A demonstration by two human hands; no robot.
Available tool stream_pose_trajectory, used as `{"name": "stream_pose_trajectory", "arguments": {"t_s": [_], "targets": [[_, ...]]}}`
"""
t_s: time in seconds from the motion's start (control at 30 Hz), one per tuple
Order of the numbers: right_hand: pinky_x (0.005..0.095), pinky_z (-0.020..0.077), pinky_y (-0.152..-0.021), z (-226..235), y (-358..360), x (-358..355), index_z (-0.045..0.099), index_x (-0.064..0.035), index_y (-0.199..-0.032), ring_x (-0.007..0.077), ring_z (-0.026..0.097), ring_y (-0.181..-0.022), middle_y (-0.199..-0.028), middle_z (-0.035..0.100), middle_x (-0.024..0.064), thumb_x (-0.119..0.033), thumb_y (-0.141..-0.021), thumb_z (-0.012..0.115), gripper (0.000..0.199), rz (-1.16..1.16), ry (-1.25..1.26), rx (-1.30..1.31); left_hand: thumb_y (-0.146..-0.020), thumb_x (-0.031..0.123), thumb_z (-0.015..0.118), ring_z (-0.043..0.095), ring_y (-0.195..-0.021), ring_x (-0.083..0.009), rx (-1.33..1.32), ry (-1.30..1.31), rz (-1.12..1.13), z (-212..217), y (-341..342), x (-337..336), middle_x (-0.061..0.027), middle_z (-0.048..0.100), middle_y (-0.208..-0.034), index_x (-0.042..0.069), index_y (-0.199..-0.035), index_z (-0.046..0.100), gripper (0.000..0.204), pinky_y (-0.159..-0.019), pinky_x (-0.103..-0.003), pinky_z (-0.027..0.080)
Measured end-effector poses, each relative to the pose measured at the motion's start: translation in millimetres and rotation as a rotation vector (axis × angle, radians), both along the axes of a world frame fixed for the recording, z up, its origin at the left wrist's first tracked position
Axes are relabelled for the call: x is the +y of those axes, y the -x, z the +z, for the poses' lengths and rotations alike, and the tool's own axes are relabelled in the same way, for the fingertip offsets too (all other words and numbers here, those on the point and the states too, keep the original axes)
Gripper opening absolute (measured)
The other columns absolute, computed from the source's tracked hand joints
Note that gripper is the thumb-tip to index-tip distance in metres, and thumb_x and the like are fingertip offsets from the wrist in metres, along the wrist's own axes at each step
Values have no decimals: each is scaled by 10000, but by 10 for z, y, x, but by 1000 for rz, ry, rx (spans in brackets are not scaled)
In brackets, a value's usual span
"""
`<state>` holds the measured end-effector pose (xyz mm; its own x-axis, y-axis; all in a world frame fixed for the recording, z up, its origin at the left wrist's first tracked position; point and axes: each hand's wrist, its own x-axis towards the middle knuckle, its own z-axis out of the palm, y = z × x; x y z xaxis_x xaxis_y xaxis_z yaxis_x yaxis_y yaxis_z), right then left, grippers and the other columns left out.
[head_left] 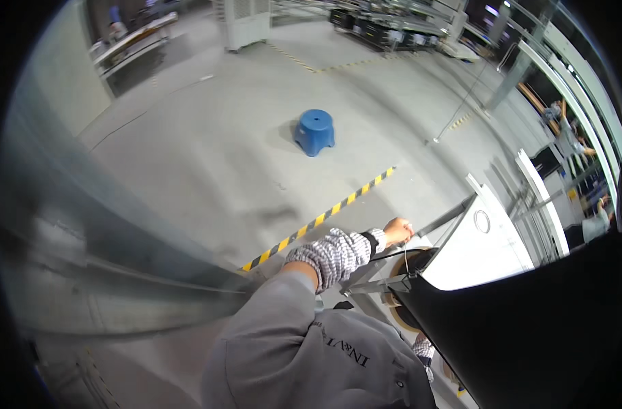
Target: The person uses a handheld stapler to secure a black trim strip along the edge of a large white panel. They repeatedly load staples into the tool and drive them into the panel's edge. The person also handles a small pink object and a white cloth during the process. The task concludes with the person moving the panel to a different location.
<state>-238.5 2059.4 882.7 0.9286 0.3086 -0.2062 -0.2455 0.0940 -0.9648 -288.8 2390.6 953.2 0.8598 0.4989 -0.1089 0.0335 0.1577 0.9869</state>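
My left hand (396,232) reaches out to the right, its fingers curled closed at the corner of a grey metal frame (379,283). A thin pale strand (406,258) hangs just below the fingers; whatever they grip is too small to make out. Beside and under this hand are brown and pale rolls (415,262), partly covered by the frame. Of my right arm only a checkered sleeve (423,346) shows, low beside a large black panel (529,327). The right hand itself is hidden.
A white panel (485,238) with a round ring stands right of my left hand. Yellow-black tape (321,218) marks the floor, with a blue stool (316,133) beyond. A blurred grey surface (134,252) curves along my left. Other people (571,140) are at the far right.
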Motion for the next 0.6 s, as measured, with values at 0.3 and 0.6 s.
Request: {"name": "stream_pose_trajectory", "arguments": {"t_s": [0.3,0.6], "targets": [[398,294,-969,341,622,935,207,-107,-1369,267,390,-1189,-1316,383,120,-562,-872,324,684,-482,-304,49,-786,93,559,564,-559,-118,103,-107,-630,-72,-844,436,-63,580,-641,5,-798,587,92,-503,-246,473],[372,366,-938,315,320,1575,417,-13,-1240,259,464,-1108,-1223,477,102,-401,-843,487,560,-1215,-256,23,-836,207,541,562,-617,-90,251,-90,-916,15,-942,1107,-12,590,-703,69,-818,572,143,-520,-205,427]]}}
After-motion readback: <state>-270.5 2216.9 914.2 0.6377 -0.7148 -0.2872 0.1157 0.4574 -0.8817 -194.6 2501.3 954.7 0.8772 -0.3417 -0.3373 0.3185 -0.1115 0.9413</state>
